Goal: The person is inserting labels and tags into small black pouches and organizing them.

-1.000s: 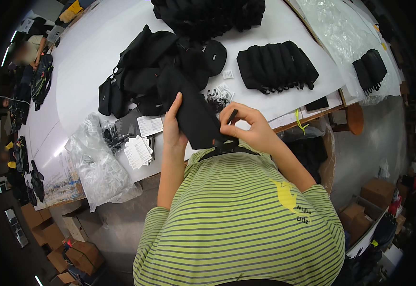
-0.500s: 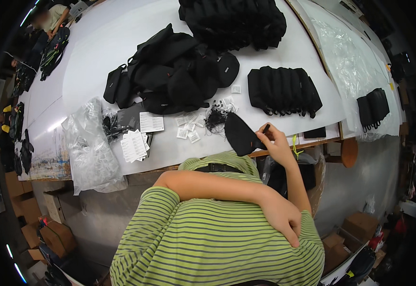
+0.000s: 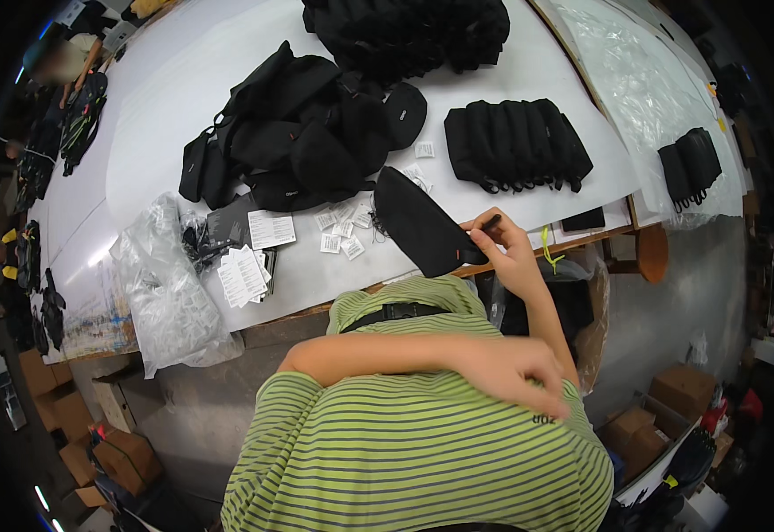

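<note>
My right hand (image 3: pixel 506 255) is closed on one end of a flat black fabric pouch (image 3: pixel 420 226), by its short strap. The pouch is tilted above the table's front edge and covers part of a tangle of thin black cords. My left arm crosses my chest, and my left hand (image 3: pixel 524 377) hovers near my striped green shirt at the right. Its fingers are smeared by motion and hold nothing I can make out. Beyond the pouch lies a loose heap of black pouches (image 3: pixel 316 133). A tight row of black pouches (image 3: pixel 518 144) sits to the right.
Small white tags (image 3: pixel 341 229) and printed cards (image 3: pixel 245 277) lie near the front edge, beside a clear plastic bag (image 3: pixel 169 293). Another black pile (image 3: pixel 413 31) is farther back. Clear plastic sheeting (image 3: pixel 635 97) covers the right table. Cardboard boxes (image 3: pixel 129 463) stand below; a person works far left.
The pouch has swung left and shows more of its flat face, still in my right hand. My left hand has lifted slightly off my shirt. The view has shifted a little.
</note>
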`<state>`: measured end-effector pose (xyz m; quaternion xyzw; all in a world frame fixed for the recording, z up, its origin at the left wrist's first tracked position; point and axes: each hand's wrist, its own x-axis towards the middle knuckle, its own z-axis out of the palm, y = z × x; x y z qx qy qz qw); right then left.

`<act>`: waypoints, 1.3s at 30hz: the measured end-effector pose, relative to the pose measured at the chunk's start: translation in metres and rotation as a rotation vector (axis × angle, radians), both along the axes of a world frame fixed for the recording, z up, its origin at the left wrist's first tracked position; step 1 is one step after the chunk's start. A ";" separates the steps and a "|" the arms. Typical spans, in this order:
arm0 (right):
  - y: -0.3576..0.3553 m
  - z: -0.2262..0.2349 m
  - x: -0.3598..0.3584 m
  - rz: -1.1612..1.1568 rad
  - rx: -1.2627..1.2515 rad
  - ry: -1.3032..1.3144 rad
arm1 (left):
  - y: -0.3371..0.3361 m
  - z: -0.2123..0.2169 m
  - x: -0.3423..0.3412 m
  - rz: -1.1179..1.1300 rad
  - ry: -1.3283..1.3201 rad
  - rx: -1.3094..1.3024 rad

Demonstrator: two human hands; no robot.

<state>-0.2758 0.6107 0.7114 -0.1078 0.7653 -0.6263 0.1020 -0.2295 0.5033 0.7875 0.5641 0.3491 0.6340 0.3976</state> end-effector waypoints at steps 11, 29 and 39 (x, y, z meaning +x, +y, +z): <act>0.009 -0.009 0.023 0.002 -0.815 -0.642 | -0.163 -0.027 -0.009 1.286 0.557 -0.663; -0.009 0.038 0.029 0.293 0.104 -0.115 | -0.176 -0.072 0.002 0.908 -0.545 -0.622; -0.003 0.034 0.018 0.123 0.246 -0.053 | -0.162 -0.066 0.006 1.134 -0.447 -0.596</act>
